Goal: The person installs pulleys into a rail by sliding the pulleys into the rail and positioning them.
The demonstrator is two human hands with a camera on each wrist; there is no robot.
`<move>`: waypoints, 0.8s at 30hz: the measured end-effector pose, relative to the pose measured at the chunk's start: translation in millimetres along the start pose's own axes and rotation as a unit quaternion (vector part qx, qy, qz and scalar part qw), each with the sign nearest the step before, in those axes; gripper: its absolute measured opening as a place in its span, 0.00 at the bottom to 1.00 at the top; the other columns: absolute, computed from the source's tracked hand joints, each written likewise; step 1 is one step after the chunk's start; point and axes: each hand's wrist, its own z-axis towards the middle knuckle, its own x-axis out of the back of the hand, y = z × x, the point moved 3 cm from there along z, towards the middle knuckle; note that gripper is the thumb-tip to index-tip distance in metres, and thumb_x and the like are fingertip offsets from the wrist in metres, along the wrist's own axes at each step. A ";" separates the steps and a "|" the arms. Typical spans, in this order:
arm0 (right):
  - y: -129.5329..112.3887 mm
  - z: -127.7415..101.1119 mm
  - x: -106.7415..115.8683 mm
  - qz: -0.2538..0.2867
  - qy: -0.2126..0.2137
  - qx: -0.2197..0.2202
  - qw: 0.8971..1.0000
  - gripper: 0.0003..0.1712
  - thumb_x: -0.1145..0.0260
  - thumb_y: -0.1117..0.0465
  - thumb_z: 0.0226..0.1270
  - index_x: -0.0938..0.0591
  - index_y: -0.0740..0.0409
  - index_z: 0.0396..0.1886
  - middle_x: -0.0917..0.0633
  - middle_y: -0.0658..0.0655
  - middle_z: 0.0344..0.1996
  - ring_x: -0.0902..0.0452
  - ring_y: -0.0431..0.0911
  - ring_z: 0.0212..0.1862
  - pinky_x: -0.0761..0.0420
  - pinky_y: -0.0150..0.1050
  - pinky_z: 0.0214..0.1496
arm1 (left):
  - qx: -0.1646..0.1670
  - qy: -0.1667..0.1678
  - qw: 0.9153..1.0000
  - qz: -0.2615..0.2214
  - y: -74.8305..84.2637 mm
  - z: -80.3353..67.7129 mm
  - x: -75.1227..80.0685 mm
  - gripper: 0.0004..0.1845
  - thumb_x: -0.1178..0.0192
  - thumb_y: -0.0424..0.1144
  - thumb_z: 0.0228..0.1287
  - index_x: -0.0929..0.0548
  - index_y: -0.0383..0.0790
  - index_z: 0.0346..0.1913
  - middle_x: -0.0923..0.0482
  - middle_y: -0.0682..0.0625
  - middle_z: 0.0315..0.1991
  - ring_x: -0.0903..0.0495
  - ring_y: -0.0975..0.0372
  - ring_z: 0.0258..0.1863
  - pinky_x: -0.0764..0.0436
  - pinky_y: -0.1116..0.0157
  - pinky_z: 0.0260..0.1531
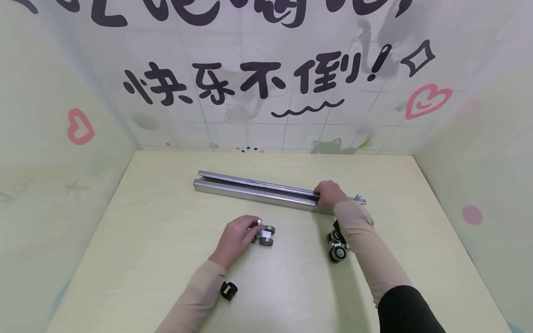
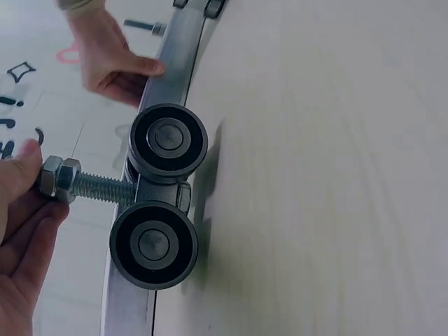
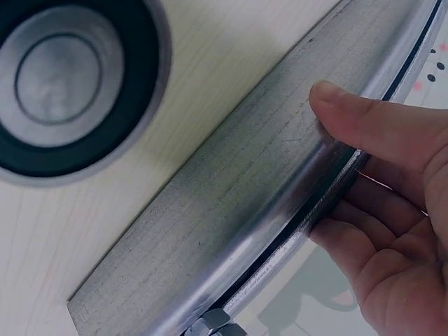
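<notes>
On a pale wooden table [image 1: 145, 240], the left hand [image 1: 236, 238] pinches the bolt of a small wheeled roller [image 1: 265, 235] lying near the table's middle. The right hand [image 1: 329, 194] grips the right end of a long metal rail [image 1: 254, 189], thumb on its near side; a second roller [image 1: 338, 247] lies beside that forearm.

Left hand [image 1: 236, 237] fingers pinching; right hand [image 1: 329, 194] fingers curled, thumb pressing
</notes>
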 end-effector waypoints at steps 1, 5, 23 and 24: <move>0.0 -0.2 0.3 0.000 0.001 0.001 1.000 0.27 0.33 0.74 0.31 0.18 0.66 0.41 0.17 0.61 0.38 0.24 0.52 0.38 0.23 0.45 0.46 | 0.015 -0.001 1.000 0.000 -3.2 0.5 2.0 0.07 0.35 0.32 0.51 0.19 0.35 0.34 0.18 0.48 0.31 0.19 0.61 0.31 0.19 0.69 0.33; -0.2 -0.5 1.0 -0.004 0.005 0.004 1.000 0.28 0.34 0.73 0.32 0.18 0.66 0.43 0.17 0.62 0.40 0.24 0.53 0.40 0.24 0.46 0.48 | 0.081 0.004 0.997 -0.007 -16.4 2.5 11.4 0.07 0.36 0.33 0.53 0.19 0.35 0.35 0.19 0.48 0.31 0.21 0.62 0.31 0.20 0.67 0.32; -3.1 -5.7 2.7 0.009 0.005 0.003 1.000 0.30 0.33 0.73 0.33 0.21 0.69 0.46 0.19 0.66 0.43 0.24 0.55 0.42 0.24 0.48 0.49 | 0.225 0.066 0.971 -0.044 -69.9 11.0 47.8 0.07 0.41 0.31 0.58 0.21 0.30 0.37 0.19 0.41 0.34 0.21 0.55 0.33 0.20 0.60 0.35; -3.4 -5.3 2.4 0.009 0.005 0.004 1.000 0.30 0.33 0.73 0.33 0.21 0.70 0.46 0.19 0.66 0.43 0.24 0.55 0.42 0.24 0.48 0.49 | 0.230 0.068 0.970 -0.043 -72.6 10.4 48.9 0.07 0.41 0.31 0.58 0.21 0.30 0.38 0.19 0.40 0.34 0.21 0.55 0.34 0.20 0.60 0.35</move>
